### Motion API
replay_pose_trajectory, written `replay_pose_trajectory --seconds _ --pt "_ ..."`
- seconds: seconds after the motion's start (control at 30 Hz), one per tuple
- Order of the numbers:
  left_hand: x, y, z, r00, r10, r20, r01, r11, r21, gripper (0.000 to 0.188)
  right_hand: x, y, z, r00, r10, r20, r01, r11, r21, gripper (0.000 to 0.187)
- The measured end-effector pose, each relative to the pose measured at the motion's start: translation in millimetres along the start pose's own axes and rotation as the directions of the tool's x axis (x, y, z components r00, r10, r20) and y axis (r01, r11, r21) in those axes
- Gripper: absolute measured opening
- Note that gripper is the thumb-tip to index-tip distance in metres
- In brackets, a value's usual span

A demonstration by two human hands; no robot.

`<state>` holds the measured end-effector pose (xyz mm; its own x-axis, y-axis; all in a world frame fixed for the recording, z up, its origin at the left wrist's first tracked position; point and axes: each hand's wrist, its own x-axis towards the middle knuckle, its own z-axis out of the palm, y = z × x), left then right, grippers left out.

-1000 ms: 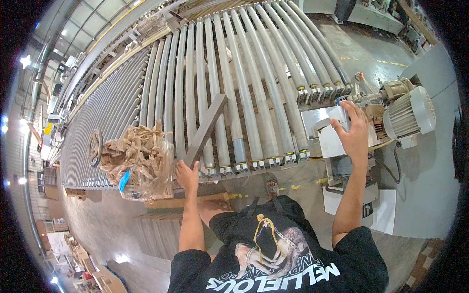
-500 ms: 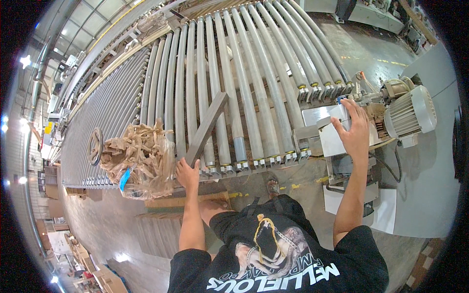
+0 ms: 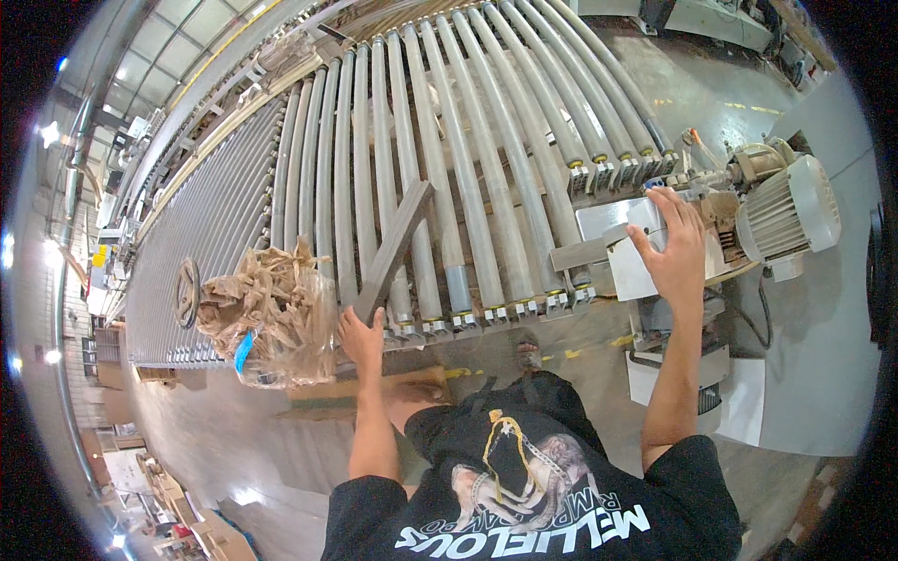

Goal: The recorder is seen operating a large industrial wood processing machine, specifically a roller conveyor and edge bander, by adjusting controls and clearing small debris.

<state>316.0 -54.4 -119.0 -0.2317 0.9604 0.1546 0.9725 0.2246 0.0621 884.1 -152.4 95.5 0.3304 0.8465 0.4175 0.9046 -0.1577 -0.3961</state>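
Observation:
A long grey-brown board point(image 3: 398, 245) lies slantwise over the metal rollers point(image 3: 468, 196). My left hand point(image 3: 362, 335) is closed on its near end, at the front edge of the roller conveyor. The board's far end rests toward the middle of the rollers. To the right, my right hand point(image 3: 675, 248) lies on a white metal housing point(image 3: 636, 266), its thumb spread away from the fingers. Those fingertips reach a small blue part point(image 3: 654, 186) beside the motor. A flat metal plate point(image 3: 580, 254) sticks out from the housing toward the rollers.
Crumpled brown wrapping in a clear plastic bag point(image 3: 271, 318) sits left of my left hand, near a handwheel point(image 3: 187, 293). A ribbed motor point(image 3: 790, 208) stands right of my right hand. A dark cable point(image 3: 753, 327) hangs below it. Flat boards point(image 3: 374, 388) lie low by my legs.
The view has shifted slightly. My left hand still grips the board and my right hand stays on the housing, with little visible movement of either.

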Motion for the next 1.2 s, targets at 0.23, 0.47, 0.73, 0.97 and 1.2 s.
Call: replay_pose_trajectory --seconds 0.23,0.47,0.73,0.97,1.2 --pt "-24 133 -10 0.907 0.353 -0.229 -0.420 0.796 -0.436 0.065 1 0 -3 1.000 0.002 0.005 -0.002 1.000 -0.002 0.055" --pt "-80 308 0 0.771 0.634 -0.061 -0.533 0.590 -0.607 0.069 1 0 -4 1.000 0.011 0.005 -0.011 1.000 0.004 0.055" --pt "-106 354 23 0.630 0.772 -0.085 -0.713 0.532 -0.457 0.076 0 0 -2 1.000 0.022 -0.008 -0.021 0.998 0.065 0.054" --pt "-105 344 -18 0.543 0.814 0.204 -0.653 0.563 -0.506 0.074 1 4 -2 1.000 0.025 -0.002 -0.025 0.997 0.071 0.053" --pt "-112 273 -39 0.521 0.723 0.454 -0.468 0.687 -0.557 0.069 3 -2 -5 0.999 0.043 0.000 -0.042 0.994 0.104 0.051"
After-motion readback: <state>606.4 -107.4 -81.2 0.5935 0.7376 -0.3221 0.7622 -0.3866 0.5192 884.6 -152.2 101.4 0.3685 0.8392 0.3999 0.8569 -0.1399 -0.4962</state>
